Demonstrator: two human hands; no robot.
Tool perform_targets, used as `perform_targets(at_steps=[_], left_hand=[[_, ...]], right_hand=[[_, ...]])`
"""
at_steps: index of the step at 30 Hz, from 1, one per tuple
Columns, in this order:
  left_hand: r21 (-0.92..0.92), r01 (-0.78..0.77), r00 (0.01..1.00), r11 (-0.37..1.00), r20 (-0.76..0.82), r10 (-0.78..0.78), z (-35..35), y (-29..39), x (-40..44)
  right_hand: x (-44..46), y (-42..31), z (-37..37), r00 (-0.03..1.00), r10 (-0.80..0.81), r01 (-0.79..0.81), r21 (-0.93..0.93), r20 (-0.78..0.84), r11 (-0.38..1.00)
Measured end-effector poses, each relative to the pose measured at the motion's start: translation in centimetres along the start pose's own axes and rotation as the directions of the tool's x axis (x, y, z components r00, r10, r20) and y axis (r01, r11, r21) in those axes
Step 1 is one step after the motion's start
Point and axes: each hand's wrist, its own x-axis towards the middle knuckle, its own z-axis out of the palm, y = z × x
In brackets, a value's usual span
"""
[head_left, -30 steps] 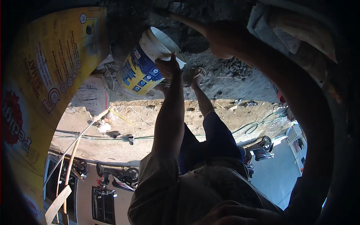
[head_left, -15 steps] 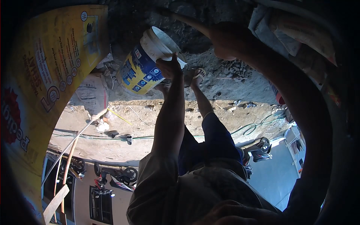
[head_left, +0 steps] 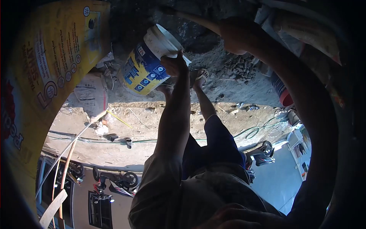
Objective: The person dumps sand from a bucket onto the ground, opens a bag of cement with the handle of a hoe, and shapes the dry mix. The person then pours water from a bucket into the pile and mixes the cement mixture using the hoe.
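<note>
My left hand (head_left: 175, 64) grips the rim of a white plastic paint bucket (head_left: 150, 70) with a blue and yellow label. The bucket is tilted, its mouth towards the upper right. What it contains cannot be made out. My right hand (head_left: 236, 40) is closed round a wooden tool handle (head_left: 200, 23) that slants to the upper left. The handle's far end fades into shadow, so the tool's head is not clear. Dark, wet-looking material (head_left: 202, 36) lies between the bucket and my right hand.
A yellow printed banner (head_left: 57, 49) hangs at the left. Below it are a cement sack (head_left: 91, 93) and wooden poles (head_left: 68, 164). Rubble (head_left: 240, 68) and a red-mouthed bucket (head_left: 285, 98) lie to the right, sacks (head_left: 305, 28) above. Farther off are a green hose (head_left: 253, 131) and parked motorcycles (head_left: 118, 179).
My right hand has moved slightly right with the handle. The bucket has tilted or shifted only a little, still in my left hand. More of the red-mouthed bucket shows.
</note>
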Motion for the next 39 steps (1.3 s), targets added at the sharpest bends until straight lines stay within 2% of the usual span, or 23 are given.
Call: perform_targets(at_steps=[6, 9, 12, 15, 16, 18, 20, 23, 24, 25, 26, 28, 30, 31, 32, 34, 35, 36, 38, 39], left_hand=[[-0.019, 0.005, 0.998, 1.000, 0.057, -0.004, -1.3, -1.9, 0.6], [-0.023, -0.008, 0.998, 1.000, 0.068, 0.010, -2.1, -3.0, 1.3], [-0.038, -0.042, 0.997, 0.998, 0.065, 0.045, -3.0, -4.0, 2.2], [0.048, -0.001, 0.998, 0.999, 0.061, -0.002, -5.5, -6.1, 4.5], [0.029, 0.001, 0.994, 1.000, 0.114, -0.004, -7.0, -6.8, 5.5], [0.041, -0.054, 0.986, 0.998, 0.158, 0.047, -9.7, -8.7, 7.9], [0.036, -0.024, 0.972, 0.999, 0.235, 0.015, -12.3, -11.2, 11.2], [0.034, -0.111, 0.965, 0.993, 0.244, 0.099, -18.7, -15.3, 15.7], [0.022, -0.139, 0.963, 0.990, 0.235, 0.130, -20.2, -17.7, 17.8], [0.048, -0.150, 0.948, 0.987, 0.291, 0.130, -18.4, -24.3, 23.1], [0.003, -0.085, 0.905, 0.996, 0.419, 0.076, -22.1, -24.2, 23.1], [-0.202, 0.046, 0.889, 0.978, 0.456, 0.052, -22.4, -32.5, 28.4], [-0.301, 0.253, 0.862, 0.920, 0.501, -0.073, -24.2, -35.3, 29.9], [-0.358, 0.305, 0.859, 0.882, 0.503, -0.093, -24.3, -37.6, 30.8], [-0.412, 0.357, 0.855, 0.838, 0.506, -0.115, -24.1, -39.8, 31.1], [-0.442, 0.403, 0.850, 0.801, 0.505, -0.148, -24.7, -41.4, 30.5], [-0.522, 0.412, 0.860, 0.747, 0.493, -0.129, -24.9, -40.8, 29.1], [-0.530, 0.445, 0.866, 0.721, 0.459, -0.198, -24.8, -41.2, 28.5], [-0.636, 0.368, 0.904, 0.678, 0.414, -0.102, -24.7, -41.1, 26.5], [-0.618, 0.305, 0.941, 0.724, 0.315, -0.126, -23.4, -42.0, 26.5]], right_hand=[[0.5, 0.1, 0.8, 0.999, 0.036, -0.035, -0.023, 0.023, 0.999], [0.9, 0.5, 1.8, 0.998, 0.011, -0.011, -0.010, -0.056, 1.000], [0.8, 0.2, 1.3, 0.998, 0.059, -0.059, -0.054, 0.001, 0.997], [0.4, -0.4, 0.8, 0.994, 0.105, -0.105, -0.023, 0.003, 0.994], [0.7, -0.1, 1.2, 0.995, 0.098, -0.098, -0.040, -0.018, 0.994], [1.5, 0.5, 2.3, 0.995, 0.085, -0.090, -0.078, -0.058, 0.993], [0.8, -0.1, 1.5, 0.994, 0.102, -0.105, -0.060, -0.048, 0.993], [0.7, -0.9, 1.3, 0.992, 0.119, -0.122, -0.098, -0.039, 0.988], [0.8, -1.0, 1.6, 0.991, 0.129, -0.133, -0.124, -0.035, 0.983], [0.9, -1.0, 1.9, 0.990, 0.135, -0.140, -0.124, -0.052, 0.982], [0.8, -1.1, 2.3, 0.988, 0.140, -0.148, -0.126, -0.065, 0.981], [0.7, -1.4, 3.3, 0.988, 0.138, -0.146, -0.133, -0.071, 0.980], [0.7, -2.1, 4.0, 0.991, 0.122, -0.129, -0.132, -0.063, 0.983], [-0.2, -3.5, 3.2, 0.988, 0.155, -0.153, -0.096, 0.014, 0.984], [-0.7, -4.4, 3.4, 0.987, 0.161, -0.160, -0.050, 0.012, 0.986], [-1.3, -5.4, 4.5, 0.985, 0.173, -0.173, 0.035, 0.001, 0.984], [-1.3, -5.6, 5.6, 0.983, 0.173, -0.172, 0.032, -0.058, 0.985], [-1.7, -5.9, 5.9, 0.983, 0.179, -0.178, 0.050, -0.037, 0.983], [-2.1, -6.4, 6.1, 0.983, 0.186, -0.185, 0.088, -0.005, 0.979], [-2.5, -6.5, 6.5, 0.983, 0.179, -0.173, 0.140, -0.032, 0.975]])
